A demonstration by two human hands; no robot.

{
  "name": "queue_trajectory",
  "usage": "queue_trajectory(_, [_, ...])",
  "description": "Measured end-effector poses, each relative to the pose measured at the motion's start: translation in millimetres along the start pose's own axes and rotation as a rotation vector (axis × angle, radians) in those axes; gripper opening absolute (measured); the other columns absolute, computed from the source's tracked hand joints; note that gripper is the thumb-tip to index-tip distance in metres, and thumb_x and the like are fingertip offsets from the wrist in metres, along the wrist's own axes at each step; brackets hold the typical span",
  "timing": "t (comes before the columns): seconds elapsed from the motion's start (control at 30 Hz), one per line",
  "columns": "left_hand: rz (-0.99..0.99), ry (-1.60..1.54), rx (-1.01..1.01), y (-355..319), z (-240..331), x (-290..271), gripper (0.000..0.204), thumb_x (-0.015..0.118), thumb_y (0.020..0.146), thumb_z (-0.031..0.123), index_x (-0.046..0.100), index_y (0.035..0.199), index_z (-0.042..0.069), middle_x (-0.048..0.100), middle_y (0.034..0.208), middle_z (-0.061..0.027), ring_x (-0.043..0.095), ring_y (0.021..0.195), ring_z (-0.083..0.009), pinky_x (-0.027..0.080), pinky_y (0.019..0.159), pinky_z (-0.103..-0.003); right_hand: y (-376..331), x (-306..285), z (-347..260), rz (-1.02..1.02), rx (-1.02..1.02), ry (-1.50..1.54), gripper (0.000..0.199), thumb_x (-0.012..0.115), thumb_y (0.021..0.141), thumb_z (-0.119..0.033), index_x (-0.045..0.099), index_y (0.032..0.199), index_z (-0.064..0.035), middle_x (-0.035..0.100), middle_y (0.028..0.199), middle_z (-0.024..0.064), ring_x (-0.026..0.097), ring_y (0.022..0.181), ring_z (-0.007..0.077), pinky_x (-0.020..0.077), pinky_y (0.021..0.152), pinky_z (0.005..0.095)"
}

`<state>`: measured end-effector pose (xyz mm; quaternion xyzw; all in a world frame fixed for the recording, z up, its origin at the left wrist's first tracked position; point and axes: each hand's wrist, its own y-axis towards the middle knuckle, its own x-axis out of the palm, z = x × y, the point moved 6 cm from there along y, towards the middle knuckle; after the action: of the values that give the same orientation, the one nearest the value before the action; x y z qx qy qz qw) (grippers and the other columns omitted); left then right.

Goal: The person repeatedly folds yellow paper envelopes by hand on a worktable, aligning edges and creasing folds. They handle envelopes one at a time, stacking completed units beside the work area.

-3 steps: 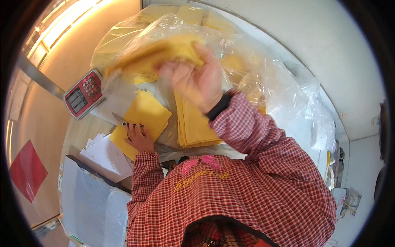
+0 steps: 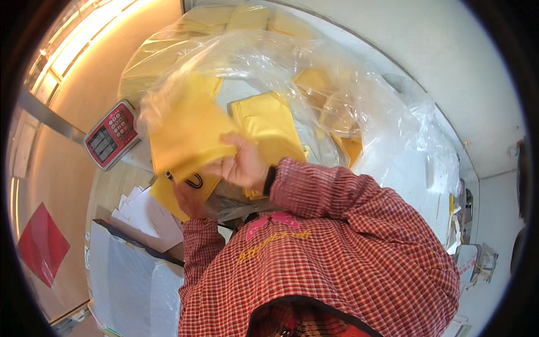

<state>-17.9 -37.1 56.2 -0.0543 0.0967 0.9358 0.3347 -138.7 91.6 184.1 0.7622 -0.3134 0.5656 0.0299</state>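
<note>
1. Here we are: our right hand [image 2: 247, 164] has its fingers clamped on the near edge of a yellow bundle [image 2: 193, 126], held up just right of the keypad [image 2: 110, 135]; we can't count its layers.
2. Our left hand [image 2: 191, 199], nearer us than the keypad, is at the scissors [image 2: 199, 180]; whether its fingers grip them, we can't tell.
3. Beside that hand, a yellow sheet [image 2: 161, 195] lies on the tabletop [image 2: 115, 182].
4. Done, we'd judge: a yellow pile [image 2: 269, 121] sits stacked, well right of the keypad.
5. Left, seemingly: the bundle isn't set down, and yellow packs [image 2: 247, 18] lie beyond the keypad under clear plastic [image 2: 247, 62].
</note>
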Motion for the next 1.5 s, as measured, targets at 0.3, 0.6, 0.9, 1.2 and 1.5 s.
queue_trajectory(0.3, [0.468,-0.508,-0.337,-44.4,-11.9,-59.3,0.043,0.052,0.099,0.025,0.049,0.136,0.004,0.054,0.134,-0.0161,0.052,0.122,-0.0291,0.048,0.099,-0.043,-46.1,-92.8,88.9,0.049,0.616,-0.776,0.041,0.061,0.094,-0.038,0.063,0.115,-0.0030,0.070,0.099,0.0155,0.070,0.087,0.0295,0.0588,0.075,0.0427])
queue_trajectory(0.6, [-0.384,0.265,0.292,-45.2,74.1,56.7,0.050,0.069,0.088,0.021,0.054,0.131,-0.001,0.054,0.135,-0.0210,0.049,0.125,-0.0381,0.037,0.108,-0.048,-170.8,-178.1,-110.6,0.769,-0.254,-1.791,0.030,0.065,0.089,-0.032,0.073,0.096,-0.0036,0.071,0.081,0.0166,0.068,0.074,0.0316,0.0533,0.068,0.0396])
queue_trajectory(0.9, [-0.672,0.583,0.483,-90.8,70.8,142.9,0.114,0.091,0.061,0.030,0.028,0.153,0.006,0.008,0.160,-0.0275,0.013,0.145,-0.0521,0.023,0.118,-0.054,-168.7,-196.8,-109.4,0.833,-0.144,-1.636,0.029,0.069,0.088,-0.029,0.070,0.088,0.0005,0.067,0.069,0.0077,0.063,0.055,0.0135,0.0493,0.052,0.0265])
queue_trajectory(1.2, [-0.609,0.766,0.526,-91.3,80.9,150.5,0.111,0.072,0.070,0.070,0.031,0.151,0.005,0.018,0.158,-0.0286,0.019,0.142,-0.0544,0.022,0.112,-0.065,-153.8,-184.3,-97.7,0.686,0.122,-0.897,0.032,0.061,0.095,-0.031,0.061,0.103,0.0003,0.064,0.076,0.0069,0.062,0.055,0.0142,0.0587,0.053,0.0290])
queue_trajectory(1.5, [-0.609,0.884,0.543,-85.8,81.4,163.0,0.101,0.071,0.073,0.069,0.041,0.144,0.003,0.025,0.155,-0.0285,0.026,0.137,-0.0575,0.030,0.109,-0.063,-119.0,-175.8,-110.2,0.470,0.112,-0.702,0.033,0.052,0.096,-0.024,0.059,0.112,0.0046,0.061,0.075,0.0101,0.065,0.064,0.0181,0.0603,0.053,0.0357])
